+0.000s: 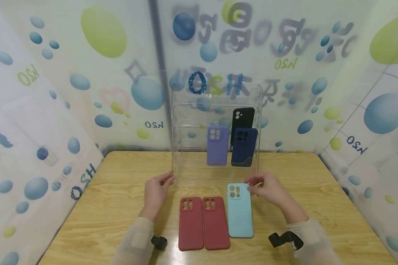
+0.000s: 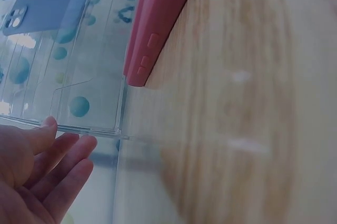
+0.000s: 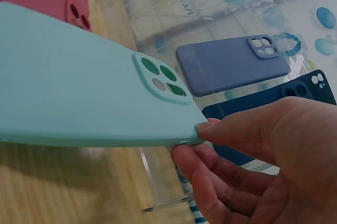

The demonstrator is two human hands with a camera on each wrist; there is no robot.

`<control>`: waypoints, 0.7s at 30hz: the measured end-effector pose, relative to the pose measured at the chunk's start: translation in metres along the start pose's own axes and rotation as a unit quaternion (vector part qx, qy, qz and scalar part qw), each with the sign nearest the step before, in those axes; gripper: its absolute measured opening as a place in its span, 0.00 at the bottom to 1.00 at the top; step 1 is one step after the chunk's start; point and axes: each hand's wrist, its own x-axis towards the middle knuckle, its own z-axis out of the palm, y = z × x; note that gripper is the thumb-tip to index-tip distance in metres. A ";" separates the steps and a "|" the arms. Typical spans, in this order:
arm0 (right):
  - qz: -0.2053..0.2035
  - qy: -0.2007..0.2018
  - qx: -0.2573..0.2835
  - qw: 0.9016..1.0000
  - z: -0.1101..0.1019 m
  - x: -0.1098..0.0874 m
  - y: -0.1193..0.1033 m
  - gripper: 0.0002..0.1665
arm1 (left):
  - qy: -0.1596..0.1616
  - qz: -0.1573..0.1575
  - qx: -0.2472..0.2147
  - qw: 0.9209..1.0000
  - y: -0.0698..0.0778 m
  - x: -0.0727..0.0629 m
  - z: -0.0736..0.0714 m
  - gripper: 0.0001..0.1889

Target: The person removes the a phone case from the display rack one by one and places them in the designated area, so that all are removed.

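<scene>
A light blue phone case (image 1: 240, 213) has its upper right corner pinched between the thumb and fingers of my right hand (image 1: 266, 188). In the right wrist view, that case (image 3: 79, 87) is lifted at the pinched end. My left hand (image 1: 157, 191) holds the lower left edge of a clear acrylic display rack (image 1: 189, 167), thumb on one side and fingers on the other. Two dark red phone cases, a left one (image 1: 190, 228) and a right one (image 1: 216, 228), lie side by side on the table, left of the light blue case.
Upright in the rack stand a purple phone case (image 1: 217, 151), a dark blue one (image 1: 243, 152) and a black one (image 1: 247, 117) behind it. The wooden table (image 1: 119, 191) meets a patterned curtain wall (image 1: 119, 84) at the back. Each wrist wears a small black camera.
</scene>
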 end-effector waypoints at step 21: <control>0.027 0.026 -0.021 0.999 0.035 -0.002 0.029 0.08 | 0.001 -0.009 0.009 1.000 -0.002 0.000 0.001 0.14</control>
